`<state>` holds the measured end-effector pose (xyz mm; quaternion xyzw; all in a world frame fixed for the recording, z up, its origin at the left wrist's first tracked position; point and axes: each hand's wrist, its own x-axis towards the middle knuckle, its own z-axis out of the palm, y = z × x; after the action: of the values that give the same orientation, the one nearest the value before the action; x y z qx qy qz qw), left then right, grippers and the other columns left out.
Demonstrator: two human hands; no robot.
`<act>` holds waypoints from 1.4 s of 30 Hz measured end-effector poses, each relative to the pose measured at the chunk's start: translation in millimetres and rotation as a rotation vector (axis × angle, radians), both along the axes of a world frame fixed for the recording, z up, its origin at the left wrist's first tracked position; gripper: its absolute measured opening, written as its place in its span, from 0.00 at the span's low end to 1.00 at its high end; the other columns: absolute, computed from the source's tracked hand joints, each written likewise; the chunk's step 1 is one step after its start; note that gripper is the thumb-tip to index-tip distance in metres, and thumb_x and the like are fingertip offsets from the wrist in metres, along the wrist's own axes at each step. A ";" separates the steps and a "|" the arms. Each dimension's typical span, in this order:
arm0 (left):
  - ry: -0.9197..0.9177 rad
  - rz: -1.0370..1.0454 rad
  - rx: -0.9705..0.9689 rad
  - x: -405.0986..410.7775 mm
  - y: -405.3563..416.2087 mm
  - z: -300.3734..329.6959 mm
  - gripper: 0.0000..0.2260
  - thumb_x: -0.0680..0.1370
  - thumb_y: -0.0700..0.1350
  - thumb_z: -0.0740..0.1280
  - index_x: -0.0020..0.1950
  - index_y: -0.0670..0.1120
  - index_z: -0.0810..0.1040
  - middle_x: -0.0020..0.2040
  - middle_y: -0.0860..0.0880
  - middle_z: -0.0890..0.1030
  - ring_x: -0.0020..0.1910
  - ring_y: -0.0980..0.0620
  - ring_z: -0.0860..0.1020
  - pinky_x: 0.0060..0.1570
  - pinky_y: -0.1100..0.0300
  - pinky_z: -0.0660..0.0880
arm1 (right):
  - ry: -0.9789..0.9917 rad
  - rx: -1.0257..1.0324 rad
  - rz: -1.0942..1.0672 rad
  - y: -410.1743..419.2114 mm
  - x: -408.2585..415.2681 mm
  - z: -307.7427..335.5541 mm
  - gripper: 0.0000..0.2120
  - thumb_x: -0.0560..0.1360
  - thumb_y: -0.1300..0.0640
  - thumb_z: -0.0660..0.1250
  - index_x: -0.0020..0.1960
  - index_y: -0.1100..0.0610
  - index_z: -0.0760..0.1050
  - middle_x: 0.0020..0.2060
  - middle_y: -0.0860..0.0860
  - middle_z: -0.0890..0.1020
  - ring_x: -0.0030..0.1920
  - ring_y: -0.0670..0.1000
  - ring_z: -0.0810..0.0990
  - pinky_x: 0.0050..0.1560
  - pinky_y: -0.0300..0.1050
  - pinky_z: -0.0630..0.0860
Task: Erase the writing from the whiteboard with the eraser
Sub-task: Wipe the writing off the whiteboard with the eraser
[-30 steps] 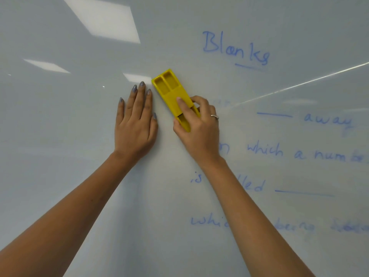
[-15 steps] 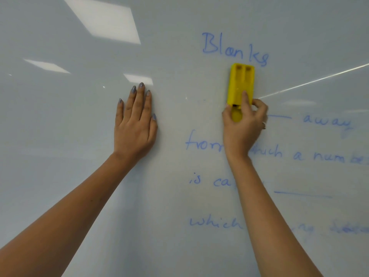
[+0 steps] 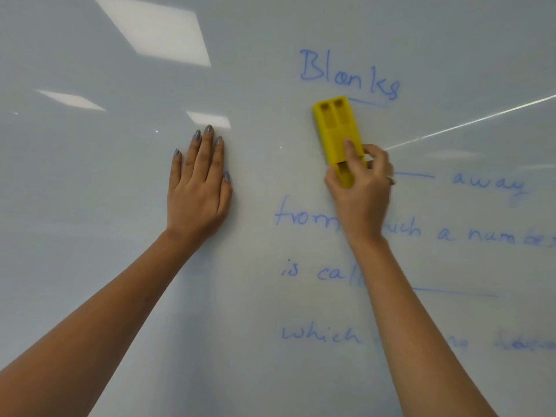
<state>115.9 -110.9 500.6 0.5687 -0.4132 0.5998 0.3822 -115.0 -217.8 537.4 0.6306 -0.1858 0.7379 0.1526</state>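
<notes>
Eraser (image 3: 334,130) bright yellow, plain. Whiteboard (image 3: 90,176) pale grey-white, glossy, white light reflections at 11 o'clock. Writing (image 3: 349,75) blue marker, smudged paler at 4 o'clock. Left hand (image 3: 197,194) nails grey-blue.

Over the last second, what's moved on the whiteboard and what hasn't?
The right hand swept the yellow eraser rightward from beside the left hand to just under "Blanks", then eased slightly back left, tilting it. Its grip on the eraser's lower end never let go. The left hand stayed flat on the whiteboard. "Blanks" and the lines below remain unerased.
</notes>
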 end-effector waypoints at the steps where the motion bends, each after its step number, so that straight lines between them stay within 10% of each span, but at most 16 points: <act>1: -0.001 0.002 0.002 0.2 0.0 0.3 0.24 0.83 0.45 0.51 0.79 0.40 0.59 0.80 0.42 0.58 0.79 0.44 0.55 0.76 0.45 0.52 | -0.054 0.051 0.006 -8.7 -10.9 2.0 0.22 0.71 0.55 0.70 0.65 0.54 0.76 0.57 0.61 0.76 0.50 0.63 0.76 0.52 0.56 0.75; 8: 0.023 0.004 0.032 -2.7 3.3 1.3 0.24 0.83 0.46 0.51 0.79 0.40 0.58 0.80 0.42 0.57 0.79 0.44 0.55 0.77 0.44 0.51 | -0.176 0.150 0.036 -12.7 -16.4 -1.3 0.22 0.72 0.54 0.70 0.66 0.54 0.75 0.59 0.60 0.74 0.52 0.61 0.74 0.52 0.55 0.75; 21: 0.092 -0.018 0.032 -23.3 4.0 -76.6 0.25 0.82 0.45 0.52 0.78 0.39 0.61 0.79 0.40 0.58 0.79 0.42 0.57 0.75 0.42 0.55 | 0.544 -0.316 0.045 0.2 -1.6 -98.3 0.19 0.69 0.55 0.70 0.60 0.51 0.80 0.55 0.57 0.80 0.48 0.59 0.79 0.46 0.51 0.75; 29: 0.103 0.033 0.074 -33.6 -6.5 -95.9 0.25 0.83 0.46 0.51 0.79 0.38 0.59 0.79 0.40 0.57 0.79 0.43 0.56 0.77 0.43 0.52 | 0.128 -0.129 -0.023 -33.2 -40.5 -71.6 0.19 0.69 0.59 0.72 0.61 0.56 0.79 0.54 0.62 0.79 0.47 0.63 0.77 0.49 0.54 0.75; 37: 0.064 0.027 0.041 -29.1 -8.1 -97.9 0.25 0.83 0.47 0.52 0.78 0.39 0.60 0.79 0.40 0.59 0.79 0.43 0.57 0.75 0.43 0.55 | 0.595 -0.341 0.043 0.5 -7.0 -107.7 0.21 0.67 0.55 0.72 0.60 0.51 0.80 0.55 0.57 0.80 0.46 0.59 0.79 0.42 0.51 0.76; 42: 0.076 0.042 0.042 -28.7 -9.2 -98.4 0.25 0.83 0.47 0.51 0.79 0.40 0.58 0.80 0.42 0.57 0.79 0.45 0.55 0.77 0.44 0.52 | 0.396 -0.285 0.032 -29.2 -43.8 -94.5 0.21 0.68 0.59 0.72 0.60 0.54 0.80 0.54 0.59 0.80 0.46 0.62 0.79 0.46 0.54 0.76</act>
<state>87.2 -120.1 402.2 0.6076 -0.3989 0.5769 0.3728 -158.8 -247.0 442.9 0.7378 -0.0363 0.6212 0.2618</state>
